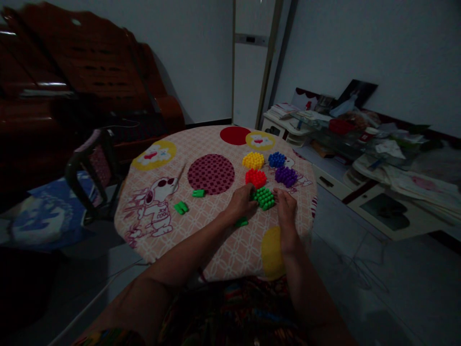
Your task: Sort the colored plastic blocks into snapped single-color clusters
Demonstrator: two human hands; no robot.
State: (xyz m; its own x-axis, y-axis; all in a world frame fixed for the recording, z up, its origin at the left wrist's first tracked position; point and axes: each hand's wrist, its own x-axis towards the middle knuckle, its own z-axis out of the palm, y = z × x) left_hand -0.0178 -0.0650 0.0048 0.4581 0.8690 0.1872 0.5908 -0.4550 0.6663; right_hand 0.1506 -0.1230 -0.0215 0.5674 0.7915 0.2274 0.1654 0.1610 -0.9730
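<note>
A green cluster of small rounded plastic pieces (264, 198) lies on the round table, between my two hands. My left hand (240, 203) has its fingers curled against the cluster's left edge. On the opposite edge, the bent fingers of my right hand (286, 204) grip the cluster. Just beyond are similar clusters in red (256, 178), yellow (253, 160), blue (276, 159) and purple (286, 177). Loose green pieces lie to the left, one (198, 193) near the dark red circle and another (181, 207) closer to me. A further green piece (242, 221) is partly hidden below my left wrist.
A patterned cloth (216, 245) covers the table. To the left stand a folding chair (93, 168) and a wooden sofa (90, 72). A cluttered low cabinet (360, 144) runs along the right wall. Cables (363, 269) lie on the floor at right.
</note>
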